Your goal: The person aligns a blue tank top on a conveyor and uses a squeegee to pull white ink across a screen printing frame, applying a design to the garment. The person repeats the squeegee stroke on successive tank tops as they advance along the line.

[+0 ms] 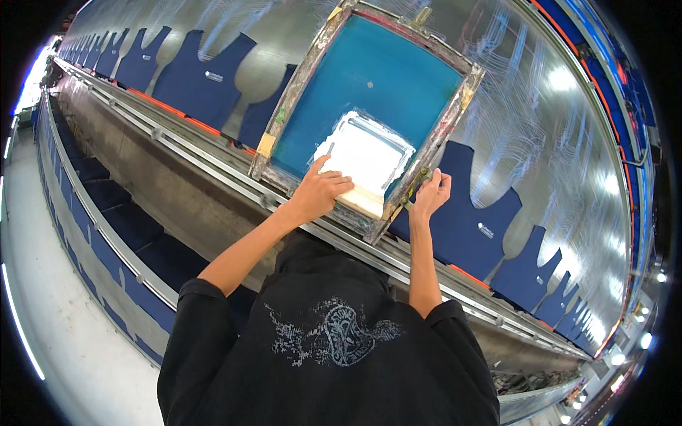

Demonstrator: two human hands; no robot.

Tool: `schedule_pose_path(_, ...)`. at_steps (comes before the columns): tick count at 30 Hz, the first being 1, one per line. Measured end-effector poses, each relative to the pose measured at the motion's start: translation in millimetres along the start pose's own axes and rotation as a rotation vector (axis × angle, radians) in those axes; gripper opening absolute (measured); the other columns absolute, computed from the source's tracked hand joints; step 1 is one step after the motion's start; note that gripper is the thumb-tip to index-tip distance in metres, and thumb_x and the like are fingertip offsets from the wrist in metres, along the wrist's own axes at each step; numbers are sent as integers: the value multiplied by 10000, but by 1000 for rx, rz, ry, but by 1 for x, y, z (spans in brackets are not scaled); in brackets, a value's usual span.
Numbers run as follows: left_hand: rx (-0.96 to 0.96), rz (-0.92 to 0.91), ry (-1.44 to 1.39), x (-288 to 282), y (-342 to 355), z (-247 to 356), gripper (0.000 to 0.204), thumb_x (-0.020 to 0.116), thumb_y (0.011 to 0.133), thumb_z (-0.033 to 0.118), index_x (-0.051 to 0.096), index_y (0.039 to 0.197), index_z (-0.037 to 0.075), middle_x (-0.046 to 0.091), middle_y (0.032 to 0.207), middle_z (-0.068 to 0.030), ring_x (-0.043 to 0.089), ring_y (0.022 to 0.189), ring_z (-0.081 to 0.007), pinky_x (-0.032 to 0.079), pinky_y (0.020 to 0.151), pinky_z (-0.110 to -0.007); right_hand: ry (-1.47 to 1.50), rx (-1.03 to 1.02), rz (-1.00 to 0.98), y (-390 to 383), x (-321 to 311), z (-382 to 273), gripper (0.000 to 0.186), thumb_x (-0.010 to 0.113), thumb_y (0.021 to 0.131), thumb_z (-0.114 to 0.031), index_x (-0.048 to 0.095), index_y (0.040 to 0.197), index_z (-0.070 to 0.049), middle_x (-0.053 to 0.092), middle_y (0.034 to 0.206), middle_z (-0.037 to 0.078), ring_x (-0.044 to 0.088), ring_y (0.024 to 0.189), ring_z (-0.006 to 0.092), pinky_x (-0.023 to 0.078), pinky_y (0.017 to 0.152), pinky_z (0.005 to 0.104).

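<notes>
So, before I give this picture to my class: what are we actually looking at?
No robot here: these are a person's own bare hands, seen by a wide fisheye camera on their head, looking down, so straight edges bend. The black shirt is the wearer's. Navy fabric pieces lie along a shiny metallic table, several with a small white print. A worn frame around a blue sheet sits over the table, with a white patch on the sheet. The left hand touches a pale bar at the patch's near edge; the right hand is at the frame's right side. Whether either grips is hard to tell.
</notes>
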State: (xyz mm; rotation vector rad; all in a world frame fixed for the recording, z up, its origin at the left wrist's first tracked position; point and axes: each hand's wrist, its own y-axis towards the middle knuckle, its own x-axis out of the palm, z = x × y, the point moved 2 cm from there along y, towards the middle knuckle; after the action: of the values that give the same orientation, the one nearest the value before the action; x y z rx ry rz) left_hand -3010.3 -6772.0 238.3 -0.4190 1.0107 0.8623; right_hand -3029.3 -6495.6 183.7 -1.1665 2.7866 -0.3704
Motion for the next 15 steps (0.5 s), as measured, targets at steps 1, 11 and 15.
schedule_pose_path(1, 10, 6, -2, -10, 2, -14, 471, 651, 739, -61, 725, 1167, 121, 752, 1186, -47, 691, 1149, -210, 241, 1224, -522, -14, -15, 16, -1, 14, 6, 271, 576, 1039, -199, 500, 804, -87, 417, 631, -38, 366, 542, 48, 278, 491, 258)
schedule_pose_path(11, 8, -347, -131, -19, 41, -62, 351, 707, 791, 92, 745, 1136, 144, 764, 1053, -87, 705, 1037, -258, 278, 1199, -507, -724, -254, 54, 5, 39, 6, 255, 567, 1001, -250, 571, 903, -14, 595, 800, 135, 565, 755, 285, 448, 734, 426)
schedule_pose_path(15, 89, -385, 4, -33, 121, -98, 273, 715, 813, 214, 769, 1074, 153, 755, 974, -125, 700, 998, -309, 314, 1172, -522, -966, -619, -95, -5, 78, -62, 385, 625, 972, -339, 634, 1205, -33, 669, 1130, 212, 617, 1084, 395, 453, 966, 479)
